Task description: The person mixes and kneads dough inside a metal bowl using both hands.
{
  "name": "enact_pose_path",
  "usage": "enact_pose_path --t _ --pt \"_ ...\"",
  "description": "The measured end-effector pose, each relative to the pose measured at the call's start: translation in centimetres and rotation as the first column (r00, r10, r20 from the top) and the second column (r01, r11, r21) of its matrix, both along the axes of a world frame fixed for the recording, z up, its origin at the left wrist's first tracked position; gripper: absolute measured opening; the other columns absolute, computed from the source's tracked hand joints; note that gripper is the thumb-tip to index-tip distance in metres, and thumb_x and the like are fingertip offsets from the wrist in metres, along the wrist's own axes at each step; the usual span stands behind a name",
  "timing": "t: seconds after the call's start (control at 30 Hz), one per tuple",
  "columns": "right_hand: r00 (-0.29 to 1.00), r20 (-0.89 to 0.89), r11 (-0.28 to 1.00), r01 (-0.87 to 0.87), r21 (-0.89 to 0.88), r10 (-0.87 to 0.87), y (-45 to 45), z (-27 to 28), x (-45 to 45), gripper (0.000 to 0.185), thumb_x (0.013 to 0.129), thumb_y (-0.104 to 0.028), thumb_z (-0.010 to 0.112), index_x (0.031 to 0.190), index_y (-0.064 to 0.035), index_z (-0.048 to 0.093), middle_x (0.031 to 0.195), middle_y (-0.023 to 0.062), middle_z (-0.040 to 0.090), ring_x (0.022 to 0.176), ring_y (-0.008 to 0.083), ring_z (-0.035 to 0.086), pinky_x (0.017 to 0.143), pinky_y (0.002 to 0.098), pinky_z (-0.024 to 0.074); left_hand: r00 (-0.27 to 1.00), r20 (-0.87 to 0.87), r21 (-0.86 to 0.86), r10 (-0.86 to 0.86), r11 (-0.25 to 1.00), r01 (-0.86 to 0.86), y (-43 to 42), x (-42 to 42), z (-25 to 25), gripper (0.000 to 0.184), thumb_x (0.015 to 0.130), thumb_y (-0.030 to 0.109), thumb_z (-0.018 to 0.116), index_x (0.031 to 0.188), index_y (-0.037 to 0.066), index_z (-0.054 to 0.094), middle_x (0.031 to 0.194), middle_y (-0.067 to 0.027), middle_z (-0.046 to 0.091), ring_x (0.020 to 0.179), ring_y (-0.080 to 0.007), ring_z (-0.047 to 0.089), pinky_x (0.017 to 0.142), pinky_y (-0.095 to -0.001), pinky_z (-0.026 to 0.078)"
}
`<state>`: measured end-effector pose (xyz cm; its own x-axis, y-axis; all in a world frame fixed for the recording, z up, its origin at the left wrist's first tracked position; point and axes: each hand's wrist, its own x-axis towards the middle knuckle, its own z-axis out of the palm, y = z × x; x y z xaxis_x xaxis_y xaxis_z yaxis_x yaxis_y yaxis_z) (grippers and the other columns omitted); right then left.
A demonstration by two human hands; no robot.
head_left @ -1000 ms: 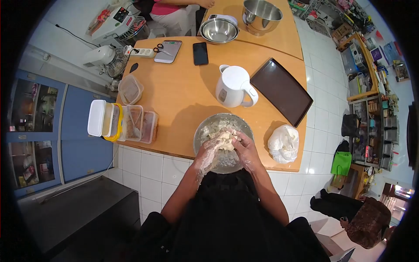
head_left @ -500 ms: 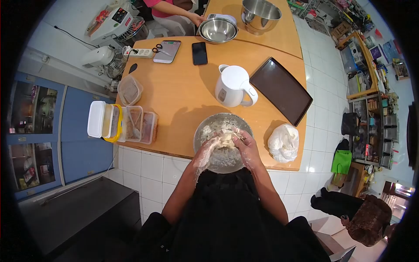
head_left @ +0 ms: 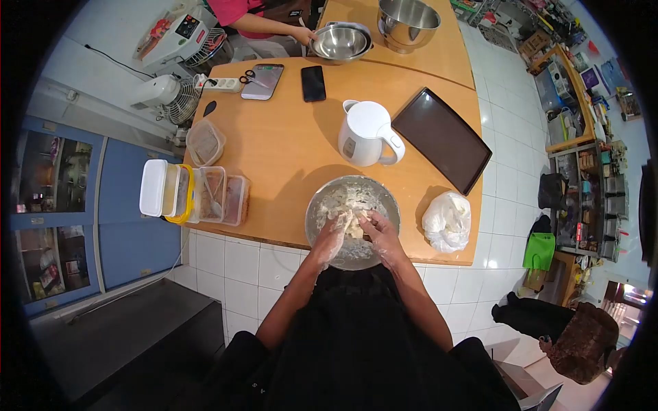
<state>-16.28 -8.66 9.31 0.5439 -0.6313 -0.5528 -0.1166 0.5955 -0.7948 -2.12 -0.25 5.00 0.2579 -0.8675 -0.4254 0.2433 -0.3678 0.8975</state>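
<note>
Pale, crumbly dough (head_left: 354, 225) sits in a metal bowl (head_left: 314, 207) at the table's near edge. Both my hands are inside the bowl, coated with flour. My left hand (head_left: 330, 240) presses on the dough from the left, its fingers closed against the lump. From the right, my right hand (head_left: 382, 237) grips the same dough with fingers curled and thumb on top. Loose flour and sticky bits cling to the bowl's inner wall. My palms hide part of the dough.
Beyond the bowl stands a white electric kettle (head_left: 363, 133), with a dark baking tray (head_left: 445, 140) to its right. A white plastic bag (head_left: 447, 222) lies at right, plastic tubs (head_left: 234, 200) at left. Across the table, another person's hand (head_left: 303, 35) touches nested metal bowls (head_left: 340, 42).
My hands have drawn closer together around the dough, the right one turning inward. The other person has leaned in, and the small bowl at the far side is shifted slightly and tilted.
</note>
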Motion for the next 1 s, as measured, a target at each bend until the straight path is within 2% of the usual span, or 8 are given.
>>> enact_pose_path --t 0.07,0.2,0.3,0.67,0.87,0.93,0.97,1.0 --pt "0.996 0.07 0.996 0.057 0.066 -0.061 0.1 -0.5 0.1 0.03 0.093 -0.027 0.062 0.113 -0.0054 0.059 0.089 -0.001 0.06 0.077 0.0066 0.05 0.068 0.0245 0.0416 0.978 -0.207 0.081 -0.017 0.996 0.035 -0.6 0.1 2.9 0.035 0.089 0.012 0.055 0.121 -0.001 0.056 0.111 -0.0092 0.061 0.103 -0.016 0.057 0.089 -0.0299 0.045" --pt "0.989 0.089 0.991 0.114 0.063 -0.119 0.2 -1.9 0.0 0.027 0.092 -0.026 0.062 0.109 -0.0056 0.06 0.088 -0.0009 0.06 0.076 0.0066 0.051 0.068 0.0242 0.0415 0.998 0.021 -0.127 -0.062 0.99 0.065 -0.2 -0.2 2.8 0.033 0.086 0.01 0.06 0.117 -0.001 0.058 0.106 -0.0067 0.064 0.096 -0.0149 0.059 0.085 -0.0292 0.047" --pt "0.987 0.098 0.992 0.12 0.046 -0.124 0.1 -1.3 -0.4 0.022 0.095 -0.02 0.058 0.111 -0.0045 0.058 0.096 0.0008 0.063 0.084 0.0077 0.056 0.077 0.0258 0.046 0.999 0.02 -0.112 -0.042 0.993 0.044 -0.2 -0.2 3.1 0.031 0.084 0.008 0.062 0.113 -0.001 0.06 0.105 -0.0076 0.065 0.095 -0.0147 0.059 0.084 -0.0296 0.047" --pt "0.998 0.041 0.98 0.056 -0.191 -0.049 0.4 -1.7 -0.5 0.027 0.091 -0.018 0.063 0.113 -0.0026 0.057 0.097 0.0021 0.063 0.085 0.0079 0.056 0.074 0.0245 0.0448 0.939 0.327 -0.103 0.109 0.992 -0.079 -0.4 -2.0 2.8 0.043 0.083 0.014 0.064 0.122 0.001 0.052 0.113 -0.0118 0.061 0.105 -0.0174 0.056 0.091 -0.0318 0.045" --pt "0.999 -0.003 0.997 0.048 -0.057 -0.048 0.7 -4.8 -1.6 0.034 0.09 -0.022 0.064 0.115 0.0003 0.057 0.098 0.0053 0.064 0.087 0.0114 0.058 0.076 0.0268 0.0461 0.865 0.473 0.05 -0.166 0.986 0.162 0.1 -1.0 -0.4 0.044 0.084 0.017 0.063 0.125 0.002 0.054 0.115 -0.011 0.061 0.106 -0.0197 0.058 0.09 -0.0328 0.046" --pt "0.999 0.004 0.998 0.054 -0.039 -0.054 0.7 -5.5 -1.8 0.036 0.09 -0.024 0.064 0.115 0.0011 0.058 0.097 0.0063 0.064 0.087 0.0129 0.058 0.076 0.0279 0.0465 0.995 -0.103 0.177 0.014 0.984 0.004 0.1 -0.5 -1.1 0.045 0.085 0.015 0.061 0.127 0.002 0.053 0.115 -0.0096 0.062 0.102 -0.0181 0.06 0.087 -0.0317 0.048" --pt "0.998 0.006 0.998 0.061 -0.033 -0.061 0.8 -5.8 -2.0 0.036 0.091 -0.025 0.064 0.115 0.0011 0.058 0.098 0.0063 0.064 0.087 0.0131 0.058 0.076 0.0283 0.0467 0.915 -0.377 0.268 0.141 0.963 -0.039 0.2 -0.3 -1.4 0.045 0.085 0.014 0.06 0.128 0.002 0.053 0.115 -0.0089 0.062 0.1 -0.0173 0.061 0.085 -0.0312 0.049" --pt "0.998 0.008 0.997 0.068 -0.029 -0.068 0.7 -6.0 -2.0 0.036 0.091 -0.025 0.063 0.115 0.0011 0.058 0.098 0.0063 0.064 0.086 0.0133 0.058 0.076 0.0287 0.047 0.975 -0.218 0.185 0.033 0.983 0.008 0.2 -0.3 -1.0 0.044 0.085 0.011 0.059 0.127 0.002 0.053 0.114 -0.0092 0.062 0.1 -0.0172 0.06 0.085 -0.0306 0.048"
